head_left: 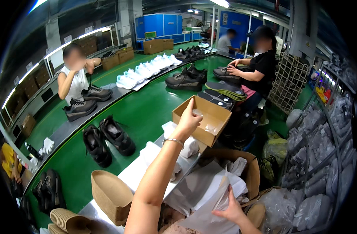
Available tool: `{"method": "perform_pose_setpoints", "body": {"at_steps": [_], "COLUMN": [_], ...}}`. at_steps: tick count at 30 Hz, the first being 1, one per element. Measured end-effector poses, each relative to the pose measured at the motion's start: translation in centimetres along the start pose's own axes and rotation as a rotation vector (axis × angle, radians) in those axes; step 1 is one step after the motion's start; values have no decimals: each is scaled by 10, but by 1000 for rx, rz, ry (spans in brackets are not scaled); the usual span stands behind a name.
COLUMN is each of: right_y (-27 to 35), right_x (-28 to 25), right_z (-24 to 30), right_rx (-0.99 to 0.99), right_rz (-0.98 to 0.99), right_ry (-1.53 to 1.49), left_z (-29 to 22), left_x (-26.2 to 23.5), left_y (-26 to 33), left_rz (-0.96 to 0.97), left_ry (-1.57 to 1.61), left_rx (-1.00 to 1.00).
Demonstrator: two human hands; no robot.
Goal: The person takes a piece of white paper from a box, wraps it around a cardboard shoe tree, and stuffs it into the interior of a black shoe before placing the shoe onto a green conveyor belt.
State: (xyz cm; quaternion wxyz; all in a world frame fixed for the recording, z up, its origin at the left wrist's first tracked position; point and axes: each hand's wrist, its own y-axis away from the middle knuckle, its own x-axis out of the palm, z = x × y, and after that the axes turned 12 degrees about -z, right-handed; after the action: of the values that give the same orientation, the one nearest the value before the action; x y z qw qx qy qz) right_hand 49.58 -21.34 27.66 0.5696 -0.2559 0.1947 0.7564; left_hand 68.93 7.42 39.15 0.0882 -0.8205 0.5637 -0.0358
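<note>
My left hand (189, 121), with a bracelet at the wrist, reaches over the near side of a small open cardboard box (218, 124). Its index finger is stretched out along the box, and the other fingers curl round a small clear packet (197, 112). More clear packets (211, 128) lie inside that box. Lower right, my right hand (231, 210) grips the edge of a white tissue paper sheet (201, 191), thumb apart from the fingers. The sheet drapes before me, over the side of a larger carton (250, 163) with crumpled paper in it.
A green conveyor (151, 105) carries pairs of dark shoes (108, 140) and insoles (225, 91). Brown moulded shoe inserts (112, 195) stand lower left. Bagged grey shoes (314, 171) fill a rack at right. Two people (75, 74) (260, 58) sit across, one handling a shoe.
</note>
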Motion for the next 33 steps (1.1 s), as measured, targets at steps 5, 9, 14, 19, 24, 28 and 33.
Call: {"method": "perform_pose_setpoints", "body": {"at_steps": [5, 9, 14, 19, 24, 28, 33], "right_y": [0, -1, -2, -2, -2, -1, -1], "right_x": [0, 1, 3, 3, 3, 2, 2], "right_z": [-3, -23, -17, -22, -23, -23, -24], "right_rx": [51, -20, -1, 28, 23, 23, 34], "right_rz": [52, 42, 86, 99, 102, 104, 117], "right_ry": [-10, 16, 35, 64, 64, 56, 56], "left_z": [-7, -5, 7, 10, 9, 7, 7], "left_x": [14, 21, 16, 18, 18, 17, 17], "left_y": [-17, -22, -25, -25, -26, -25, -22], "left_rz": [33, 41, -7, -41, -40, -37, -36], "left_ry": [25, 76, 45, 76, 63, 80, 68], "left_rx": [-77, -93, -108, -125, -136, -134, -138]}}
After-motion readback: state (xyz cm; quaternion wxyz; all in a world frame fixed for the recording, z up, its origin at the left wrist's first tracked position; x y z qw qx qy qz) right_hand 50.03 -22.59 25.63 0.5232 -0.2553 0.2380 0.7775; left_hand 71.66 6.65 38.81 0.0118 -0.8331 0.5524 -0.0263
